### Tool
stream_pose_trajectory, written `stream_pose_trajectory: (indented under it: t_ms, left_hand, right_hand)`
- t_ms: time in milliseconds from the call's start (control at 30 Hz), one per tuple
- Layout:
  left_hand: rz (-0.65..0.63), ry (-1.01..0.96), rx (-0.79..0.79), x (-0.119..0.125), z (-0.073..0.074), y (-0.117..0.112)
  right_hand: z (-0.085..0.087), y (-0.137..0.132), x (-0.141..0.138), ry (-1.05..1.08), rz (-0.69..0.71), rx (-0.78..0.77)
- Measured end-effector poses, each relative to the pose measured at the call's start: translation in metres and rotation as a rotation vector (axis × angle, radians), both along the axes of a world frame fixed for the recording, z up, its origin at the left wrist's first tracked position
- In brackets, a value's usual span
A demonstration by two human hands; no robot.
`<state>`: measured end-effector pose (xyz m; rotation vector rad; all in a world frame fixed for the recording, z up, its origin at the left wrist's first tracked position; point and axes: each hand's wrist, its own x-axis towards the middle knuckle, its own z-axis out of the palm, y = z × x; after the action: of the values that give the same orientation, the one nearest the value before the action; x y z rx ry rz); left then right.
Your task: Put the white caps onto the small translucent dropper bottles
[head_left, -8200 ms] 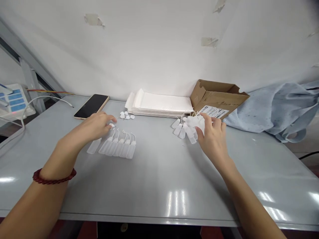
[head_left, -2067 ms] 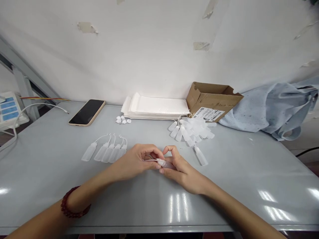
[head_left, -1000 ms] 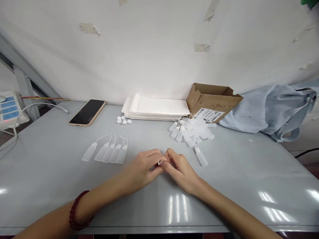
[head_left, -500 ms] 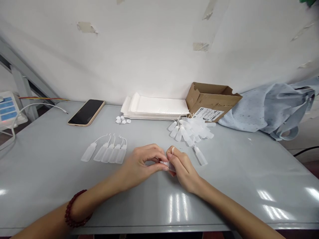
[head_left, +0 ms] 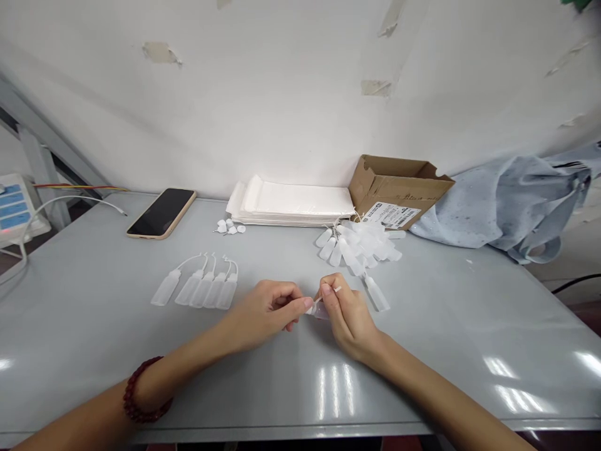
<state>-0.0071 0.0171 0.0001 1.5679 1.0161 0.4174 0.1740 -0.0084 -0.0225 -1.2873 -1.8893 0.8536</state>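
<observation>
Above the middle of the grey table, a small translucent plastic squeeze bottle [head_left: 321, 311] lies sideways between my hands. My right hand [head_left: 348, 318] is closed around its body, which is partly hidden, and a thin white strap sticks up by the fingers. With thumb and forefinger, my left hand [head_left: 270, 314] pinches the bottle's neck end; whatever sits under the fingertips is hidden. To the left lie several similar bottles [head_left: 206, 289] in a row, their straps pointing away from me. Beyond my right hand, one bottle [head_left: 377, 294] lies apart from a heap of bottles [head_left: 361, 241].
Small white caps [head_left: 230, 227] sit near a stack of white envelopes [head_left: 295, 200]. A cardboard box [head_left: 404, 191] stands behind the heap, beside a light-blue cloth [head_left: 483, 200]. At the back left are a phone [head_left: 162, 213], a white cable [head_left: 89, 197] and a power strip [head_left: 19, 207].
My left fingertips have shifted slightly left and closed at the bottle's neck end. The white strap now shows above the bottle near my right fingers. The bottle remains in my right hand.
</observation>
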Motion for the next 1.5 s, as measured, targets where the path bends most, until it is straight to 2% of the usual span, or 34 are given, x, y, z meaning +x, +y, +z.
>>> stream_pose_trajectory:
  t_ms: [133,300,400,533,700,933,1033,1133,1200,1267,1367,1433,1500]
  left_hand:
    - [-0.021,-0.035,-0.048,0.0,-0.001,0.0]
    - [-0.036,-0.029,0.026,0.001,0.003,-0.001]
    - [-0.046,-0.004,0.173,0.0,0.002,-0.002]
    - [-0.098,0.009,0.47,-0.004,-0.005,-0.004]
    - [-0.149,-0.012,0.796,-0.005,-0.012,-0.005]
    - [-0.2,-0.023,1.0,-0.005,-0.018,-0.005]
    - [-0.195,-0.032,1.084,-0.005,-0.019,-0.005]
    - [-0.127,-0.041,1.128,-0.004,-0.017,-0.002]
    - [-0.032,-0.022,1.117,-0.005,-0.013,0.001]
    - [0.093,0.025,1.084,-0.008,-0.009,0.005]
    - [0.269,0.135,1.004,-0.014,-0.003,0.012]
    - [0.345,0.213,0.951,-0.02,0.0,0.017]
    - [0.403,0.277,0.929,-0.027,0.002,0.023]
  right_hand:
    - [-0.001,0.001,0.0,0.02,-0.018,0.022]
    - [0.002,0.003,-0.001,0.089,-0.005,-0.065]
    - [0.001,0.004,-0.002,0.07,-0.003,-0.087]
    - [0.001,0.004,-0.005,0.078,-0.009,-0.137]
    - [0.001,0.004,-0.007,0.227,-0.019,-0.311]
    - [0.006,0.008,-0.009,0.448,0.038,-0.599]
    - [0.01,0.009,-0.009,0.47,0.049,-0.647]
    - [0.014,0.009,-0.005,0.427,0.015,-0.547]
    - [0.015,0.012,0.002,0.381,-0.043,-0.4]
    - [0.016,0.019,0.014,0.306,-0.151,-0.198]
    - [0.016,0.034,0.035,0.096,-0.391,0.101]
    - [0.015,0.044,0.05,-0.094,-0.505,0.163]
    - [0.014,0.052,0.061,-0.272,-0.558,0.15]
